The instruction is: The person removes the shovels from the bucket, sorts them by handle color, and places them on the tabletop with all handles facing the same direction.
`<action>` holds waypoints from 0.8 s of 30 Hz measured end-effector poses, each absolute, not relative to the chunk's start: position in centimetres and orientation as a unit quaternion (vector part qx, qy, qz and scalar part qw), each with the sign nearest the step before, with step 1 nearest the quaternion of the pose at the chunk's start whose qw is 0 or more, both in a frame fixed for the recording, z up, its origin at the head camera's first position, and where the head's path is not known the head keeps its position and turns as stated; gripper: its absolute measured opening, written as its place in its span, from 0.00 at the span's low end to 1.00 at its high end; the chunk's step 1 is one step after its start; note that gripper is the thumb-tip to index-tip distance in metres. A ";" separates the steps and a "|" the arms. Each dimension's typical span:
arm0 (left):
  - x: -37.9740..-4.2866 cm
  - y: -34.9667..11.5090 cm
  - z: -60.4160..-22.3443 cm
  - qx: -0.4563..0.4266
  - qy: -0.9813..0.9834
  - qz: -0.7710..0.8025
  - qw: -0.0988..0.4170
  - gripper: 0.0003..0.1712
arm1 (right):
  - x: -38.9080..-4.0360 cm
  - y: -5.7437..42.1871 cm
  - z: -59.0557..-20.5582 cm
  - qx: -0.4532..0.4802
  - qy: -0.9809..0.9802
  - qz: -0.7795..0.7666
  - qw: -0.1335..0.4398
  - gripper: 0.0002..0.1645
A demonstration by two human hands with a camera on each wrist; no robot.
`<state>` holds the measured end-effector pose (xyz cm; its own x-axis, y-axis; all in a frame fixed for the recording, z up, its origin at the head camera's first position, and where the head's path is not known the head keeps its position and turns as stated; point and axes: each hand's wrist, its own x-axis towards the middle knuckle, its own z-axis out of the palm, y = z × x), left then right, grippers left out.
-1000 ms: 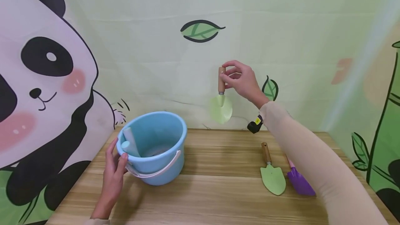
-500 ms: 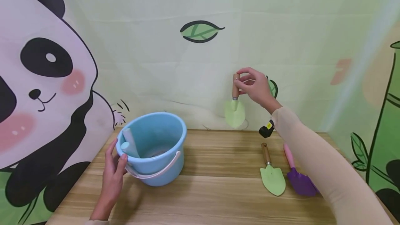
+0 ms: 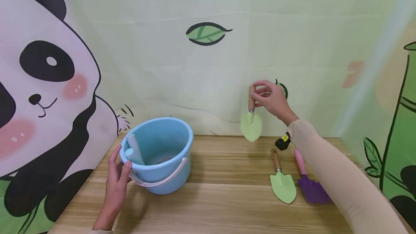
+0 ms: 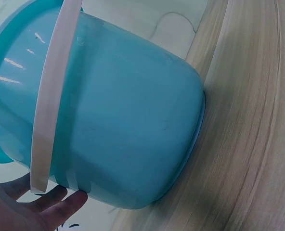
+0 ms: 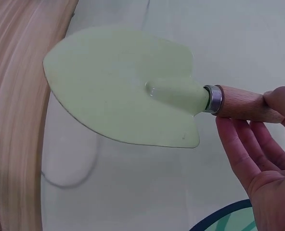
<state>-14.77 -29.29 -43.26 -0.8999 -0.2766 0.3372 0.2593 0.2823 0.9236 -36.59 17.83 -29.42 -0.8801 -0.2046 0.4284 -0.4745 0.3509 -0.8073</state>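
Observation:
In the head view my right hand (image 3: pixel 272 98) pinches the wooden handle of a light green garden trowel (image 3: pixel 251 127), held blade down in the air before the back wall. The right wrist view shows thumb and fingers on the handle (image 5: pixel 246 103). A blue bucket (image 3: pixel 162 180) with a pale pink handle stands upright on the table at left. My left hand (image 3: pixel 117 183) rests against the bucket's left side, just under the rim, with fingers extended. Two light blue rod-shaped ends (image 3: pixel 132 151) lean inside the bucket; their lower parts are hidden.
A second green trowel (image 3: pixel 282 187) and a purple shovel (image 3: pixel 313 190) with a pink handle lie on the wooden table (image 3: pixel 224 205) at right. My right forearm partly covers the shovel. A printed panda cloth (image 3: pixel 146 64) hangs behind.
My right hand has carried the trowel to the right and downward, away from the bucket. The left hand and bucket have stayed in place. More of the purple shovel's pink handle shows.

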 end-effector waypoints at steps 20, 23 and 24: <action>-14.8 -29.3 -43.3 0.006 -0.770 -0.598 0.224 0.35 | -36.6 19.5 -34.1 0.185 -0.831 0.514 0.107 0.24; -14.8 -29.3 -43.4 0.007 -0.772 -0.596 0.222 0.35 | -36.4 19.6 -34.8 0.180 -0.832 0.515 0.097 0.24; -14.8 -29.3 -43.4 0.007 -0.772 -0.596 0.221 0.35 | -36.4 19.6 -35.0 0.178 -0.832 0.516 0.095 0.24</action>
<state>-14.84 -29.34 -43.36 -0.9019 -0.2740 0.3340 0.2538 0.2895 0.9229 -36.38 19.62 -35.01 -0.9185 -0.1987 0.3418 -0.3945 0.4037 -0.8255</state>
